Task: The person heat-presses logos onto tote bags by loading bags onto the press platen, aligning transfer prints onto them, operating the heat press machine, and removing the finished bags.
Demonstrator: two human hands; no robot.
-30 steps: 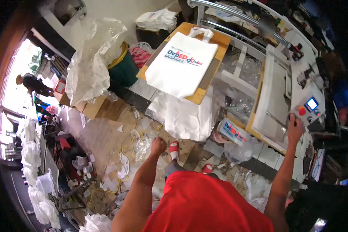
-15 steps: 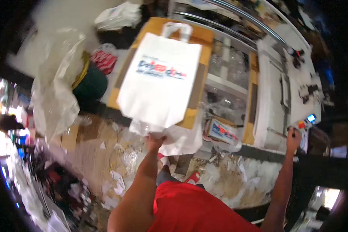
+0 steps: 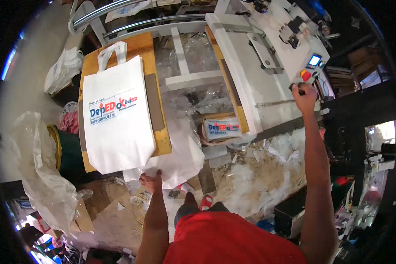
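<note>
A white tote bag (image 3: 119,145) with blue and red "DepED" print lies flat on a yellow-brown board (image 3: 160,127), its handles pointing away from me. Below the board's near edge hangs a thin white sheet (image 3: 182,158), possibly another bag or plastic. My left hand (image 3: 151,181) is closed on this sheet just under the tote's bottom edge; its fingertips are partly hidden. Out to the right, my right hand (image 3: 306,99) is wrapped around a black handle (image 3: 297,89) on the white machine (image 3: 246,79), close to a red button (image 3: 305,75) and a lit display (image 3: 314,60).
A carton (image 3: 207,141) holding printed bags sits under the machine frame. Metal rails (image 3: 105,15) cross the far side. On the left are a dark green bin (image 3: 70,149), a large clear plastic bag (image 3: 39,167) and stacked white bags (image 3: 64,70). Scraps litter the floor.
The view has swung to the right, so the board and tote appear farther left and the machine nearer the middle. Both hands keep their places on the sheet and the handle.
</note>
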